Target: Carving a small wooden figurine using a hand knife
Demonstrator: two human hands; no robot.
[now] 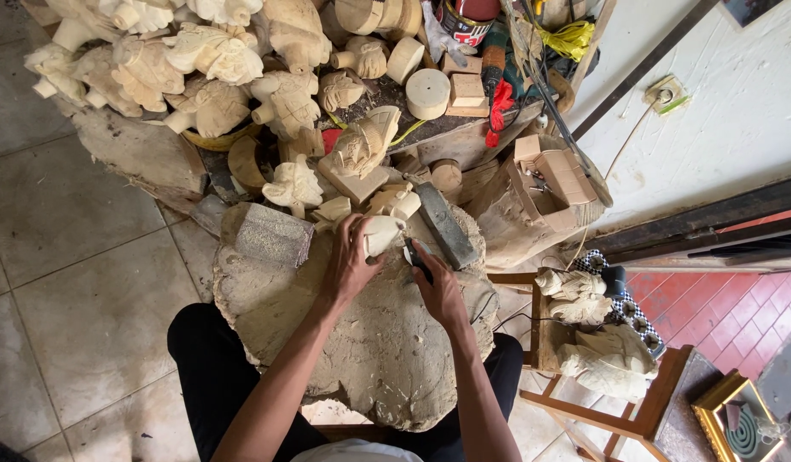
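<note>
Gripping pale wooden carving (pixel 380 234) in my left hand (pixel 348 267), fingers wrapped round, hiding its lower half. Carving sat over stump block (pixel 370 342). My right hand (pixel 438 287) closed on dark tool (pixel 415 259); tip hidden behind carving, kind unclear. Grey sharpening stone (pixel 447 227) lay just beside.

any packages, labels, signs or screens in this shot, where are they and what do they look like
Open cardboard box: right of the pile of pale wood carvings, on a wood block; tan, flaps up.
Labelled can: top centre among wood offcuts; round, with a red, black and white label.
Framed picture: top right corner on the white wall; dark frame, mostly cut off.
No screens or signs show.
</note>
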